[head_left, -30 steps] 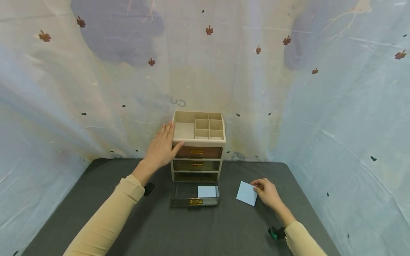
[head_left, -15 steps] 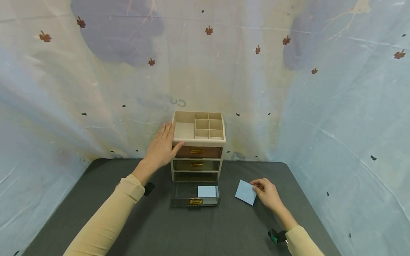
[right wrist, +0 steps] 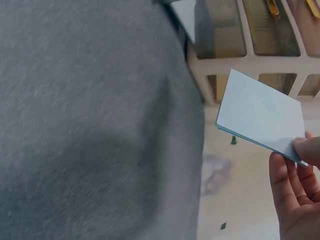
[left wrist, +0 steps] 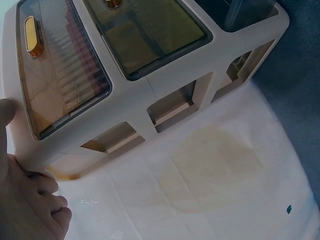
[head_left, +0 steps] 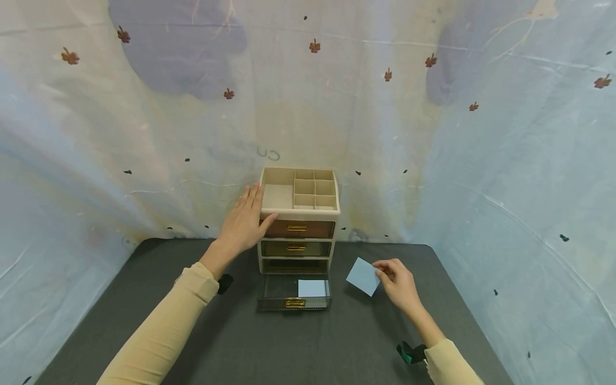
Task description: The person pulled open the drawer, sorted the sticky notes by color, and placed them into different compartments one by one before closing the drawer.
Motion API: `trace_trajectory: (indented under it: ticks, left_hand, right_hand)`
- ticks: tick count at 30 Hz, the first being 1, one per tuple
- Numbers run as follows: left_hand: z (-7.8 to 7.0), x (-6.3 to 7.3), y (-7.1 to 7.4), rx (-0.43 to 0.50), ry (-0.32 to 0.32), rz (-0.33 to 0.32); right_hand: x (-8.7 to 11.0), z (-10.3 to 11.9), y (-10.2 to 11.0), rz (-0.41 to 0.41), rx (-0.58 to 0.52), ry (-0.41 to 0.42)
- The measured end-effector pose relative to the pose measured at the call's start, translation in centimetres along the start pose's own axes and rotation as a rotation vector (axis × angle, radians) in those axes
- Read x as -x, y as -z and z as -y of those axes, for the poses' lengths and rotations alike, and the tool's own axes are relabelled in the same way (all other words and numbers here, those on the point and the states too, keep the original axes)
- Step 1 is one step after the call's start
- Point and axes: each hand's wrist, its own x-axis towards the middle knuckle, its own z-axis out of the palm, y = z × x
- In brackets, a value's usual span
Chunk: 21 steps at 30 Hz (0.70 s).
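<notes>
A cream desktop drawer organizer [head_left: 299, 215] stands at the back of the table. My left hand [head_left: 240, 222] lies along its left side, fingers straight, thumb at the upper front corner; in the left wrist view the thumb and fingertips rest on the casing. The bottom drawer [head_left: 276, 289], of smoky clear plastic, is pulled out and holds a pale blue pad [head_left: 312, 287] on its right side. To the right of the drawer, my right hand [head_left: 400, 282] pinches a square light-blue sticky note pad [right wrist: 262, 112] by one corner, thumb on top and fingers beneath. The pad is tilted above the table.
Two closed drawers with gold handles, a brown one [head_left: 315, 230] above an olive one [head_left: 313, 248], sit over the open drawer. Divided compartments [head_left: 315, 187] form the organizer's top. A patterned cloth [head_left: 385, 133] hangs behind the dark grey table [head_left: 279, 347].
My right hand has raised the sticky note pad off the table and shifted it slightly left and farther back. My left hand and the drawer have stayed put.
</notes>
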Motion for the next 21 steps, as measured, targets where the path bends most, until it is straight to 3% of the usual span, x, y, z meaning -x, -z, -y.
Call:
trace_trajectory:
  ticks: [9, 21]
  left_hand:
    - [0.1, -0.1, -0.1, 0.005, 0.003, 0.003]
    - [0.1, -0.1, -0.2, -0.004, 0.001, -0.001]
  right_hand:
    - [-1.3, 2.4, -0.7, -0.046, -0.061, 0.071]
    - [-2.1, 5.1, -2.7, -0.009, -0.099, 0.144]
